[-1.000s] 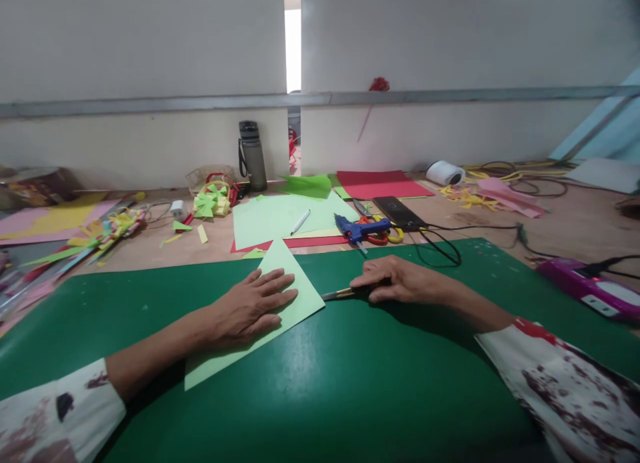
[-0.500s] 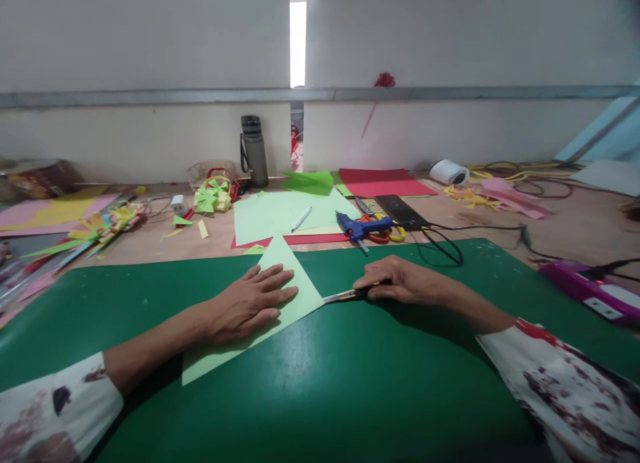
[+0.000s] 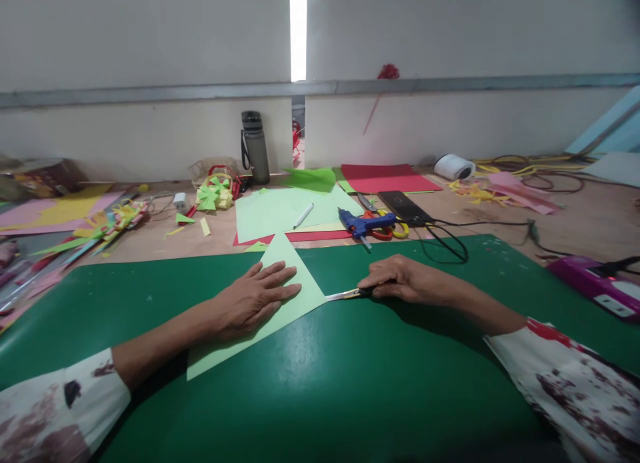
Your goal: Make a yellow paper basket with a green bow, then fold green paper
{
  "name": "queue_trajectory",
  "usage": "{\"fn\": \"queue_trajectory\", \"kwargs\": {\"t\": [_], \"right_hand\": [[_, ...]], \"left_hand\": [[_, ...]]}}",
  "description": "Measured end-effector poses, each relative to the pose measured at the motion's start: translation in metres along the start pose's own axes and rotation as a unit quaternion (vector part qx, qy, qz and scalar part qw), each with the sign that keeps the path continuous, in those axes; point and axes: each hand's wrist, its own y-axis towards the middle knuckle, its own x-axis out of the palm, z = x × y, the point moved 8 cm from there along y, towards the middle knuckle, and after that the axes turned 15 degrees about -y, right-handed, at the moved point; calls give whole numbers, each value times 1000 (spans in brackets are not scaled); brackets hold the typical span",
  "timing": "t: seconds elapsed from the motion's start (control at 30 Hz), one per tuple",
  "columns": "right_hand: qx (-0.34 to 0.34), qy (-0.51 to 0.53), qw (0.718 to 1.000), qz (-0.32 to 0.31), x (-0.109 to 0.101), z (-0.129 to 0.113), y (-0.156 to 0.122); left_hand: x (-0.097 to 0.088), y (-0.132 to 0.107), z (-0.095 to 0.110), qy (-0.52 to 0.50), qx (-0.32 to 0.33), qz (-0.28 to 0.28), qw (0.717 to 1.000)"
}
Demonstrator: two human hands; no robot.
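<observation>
A folded light green paper triangle (image 3: 287, 266) lies on the dark green cutting mat (image 3: 350, 369). My left hand (image 3: 253, 299) rests flat on it, fingers spread. To the right, my right hand (image 3: 400, 279) is closed around a utility knife (image 3: 345, 294). The knife's blade points left and touches the paper's right corner.
Behind the mat lie light green sheets (image 3: 280, 213) with a white pen (image 3: 302, 215), a blue glue gun (image 3: 363, 224), scissors (image 3: 385, 231), a black phone (image 3: 405, 208) with cables, red paper (image 3: 385, 178), a grey bottle (image 3: 254, 147), a tape roll (image 3: 453, 167). Paper scraps clutter the left; a purple device (image 3: 595, 286) sits right.
The knife tip has slid left until it meets the paper's right corner. My left hand stays flat on the paper. The view has tilted slightly.
</observation>
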Motion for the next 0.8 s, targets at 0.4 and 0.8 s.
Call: {"fn": "queue_trajectory", "kwargs": {"t": [0.4, 0.8], "right_hand": [[12, -14, 1000, 6, 3, 0, 0], [9, 0, 1000, -2, 5, -4, 2]], "left_hand": [[2, 0, -1, 3, 3, 10, 1000], [2, 1, -1, 6, -4, 10, 1000]]}}
